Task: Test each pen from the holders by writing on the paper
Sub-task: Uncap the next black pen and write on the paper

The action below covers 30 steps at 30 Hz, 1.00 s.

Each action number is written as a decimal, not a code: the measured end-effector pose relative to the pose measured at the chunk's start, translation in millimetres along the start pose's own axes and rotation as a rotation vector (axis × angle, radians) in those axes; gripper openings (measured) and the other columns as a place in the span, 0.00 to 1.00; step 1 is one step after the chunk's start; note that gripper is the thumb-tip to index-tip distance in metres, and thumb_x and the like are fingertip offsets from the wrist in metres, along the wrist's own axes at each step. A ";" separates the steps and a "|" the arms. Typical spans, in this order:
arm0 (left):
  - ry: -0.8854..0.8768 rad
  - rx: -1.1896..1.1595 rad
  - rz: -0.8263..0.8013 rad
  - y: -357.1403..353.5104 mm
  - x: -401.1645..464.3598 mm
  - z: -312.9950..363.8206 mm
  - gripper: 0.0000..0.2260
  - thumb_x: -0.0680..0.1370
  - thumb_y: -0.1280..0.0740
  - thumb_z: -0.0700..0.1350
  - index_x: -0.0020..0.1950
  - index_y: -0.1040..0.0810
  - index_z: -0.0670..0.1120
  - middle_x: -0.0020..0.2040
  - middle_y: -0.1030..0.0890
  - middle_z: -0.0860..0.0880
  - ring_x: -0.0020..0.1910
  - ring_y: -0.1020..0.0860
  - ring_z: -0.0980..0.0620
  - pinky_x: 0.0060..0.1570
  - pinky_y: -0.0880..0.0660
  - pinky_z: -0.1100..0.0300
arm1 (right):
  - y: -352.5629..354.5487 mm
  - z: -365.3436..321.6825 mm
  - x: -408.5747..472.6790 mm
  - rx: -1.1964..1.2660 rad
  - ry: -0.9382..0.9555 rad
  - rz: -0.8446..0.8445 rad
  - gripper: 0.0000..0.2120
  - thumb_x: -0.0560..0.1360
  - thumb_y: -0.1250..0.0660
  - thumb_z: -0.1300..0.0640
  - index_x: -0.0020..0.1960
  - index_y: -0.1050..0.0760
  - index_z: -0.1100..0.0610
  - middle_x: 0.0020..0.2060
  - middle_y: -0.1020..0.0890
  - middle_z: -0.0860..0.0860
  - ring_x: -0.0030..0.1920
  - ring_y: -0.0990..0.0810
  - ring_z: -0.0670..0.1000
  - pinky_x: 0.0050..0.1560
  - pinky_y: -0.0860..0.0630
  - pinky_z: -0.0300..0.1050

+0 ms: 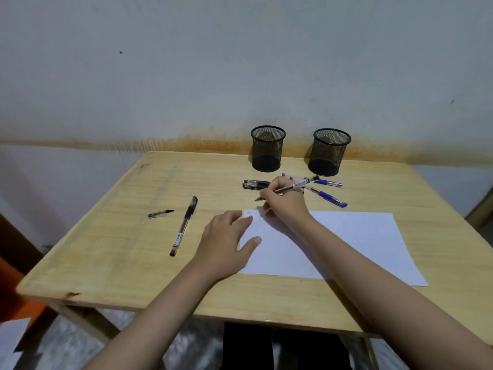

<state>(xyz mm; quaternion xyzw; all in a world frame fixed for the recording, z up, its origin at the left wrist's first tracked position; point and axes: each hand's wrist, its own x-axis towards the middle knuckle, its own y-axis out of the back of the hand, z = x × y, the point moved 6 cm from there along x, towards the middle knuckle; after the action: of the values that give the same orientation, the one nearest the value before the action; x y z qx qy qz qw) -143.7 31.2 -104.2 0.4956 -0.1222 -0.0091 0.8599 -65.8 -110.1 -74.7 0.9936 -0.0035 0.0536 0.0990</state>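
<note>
My right hand (284, 201) grips a pen (298, 185) in a writing hold, its tip just above the top left corner of the white paper (346, 244). A faint mark shows at that corner. My left hand (226, 243) lies flat with fingers spread on the paper's left edge. Two black mesh holders (267, 148) (329, 151) stand at the back of the table, and I see no pens in them. Blue pens (326, 196) and black pens (254, 184) lie loose in front of the holders. A capped black pen (184, 226) and a loose cap (160, 214) lie to the left.
The wooden table (120, 249) stands against a stained wall. An orange object (16, 295) sits at the lower left beside the table, with a sheet of paper (10, 340) on the floor below it.
</note>
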 end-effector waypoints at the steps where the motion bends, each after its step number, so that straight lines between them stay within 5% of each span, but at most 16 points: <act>1: 0.006 0.055 -0.007 -4.0 0.7 -1.3 0.25 0.75 0.42 0.62 0.69 0.32 0.54 0.71 0.35 0.52 0.70 0.40 0.50 0.67 0.42 0.52 | -3.3 5.3 1.5 0.009 -0.012 -0.028 0.09 0.73 0.33 0.65 0.35 0.28 0.58 0.29 0.22 0.56 0.29 0.19 0.50 0.32 0.21 0.43; 3: 0.017 0.074 -0.002 -5.1 1.8 -2.6 0.25 0.75 0.42 0.62 0.70 0.33 0.55 0.73 0.37 0.52 0.72 0.43 0.51 0.68 0.44 0.51 | -5.7 12.2 2.9 0.013 -0.030 -0.057 0.08 0.73 0.33 0.65 0.36 0.28 0.59 0.30 0.21 0.60 0.32 0.17 0.59 0.36 0.18 0.52; 12: 0.057 0.126 -0.069 -10.3 2.3 -4.5 0.29 0.73 0.49 0.65 0.73 0.39 0.58 0.78 0.47 0.51 0.76 0.50 0.49 0.71 0.49 0.48 | -8.1 14.4 5.9 -0.014 0.005 0.015 0.13 0.71 0.32 0.67 0.32 0.33 0.58 0.32 0.21 0.70 0.26 0.19 0.55 0.28 0.21 0.46; 30: 0.067 0.146 -0.091 -11.6 1.9 -4.8 0.29 0.73 0.50 0.65 0.73 0.40 0.58 0.78 0.47 0.52 0.76 0.51 0.50 0.71 0.49 0.49 | -11.9 17.5 11.3 -0.120 0.045 -0.015 0.11 0.69 0.32 0.68 0.33 0.32 0.61 0.32 0.20 0.69 0.26 0.18 0.54 0.26 0.22 0.42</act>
<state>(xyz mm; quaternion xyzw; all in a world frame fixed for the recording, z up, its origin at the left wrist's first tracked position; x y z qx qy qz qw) -139.5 29.1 -116.1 0.5619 -0.0711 -0.0226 0.8239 -52.4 -101.9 -92.9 0.9844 0.0027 0.0749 0.1589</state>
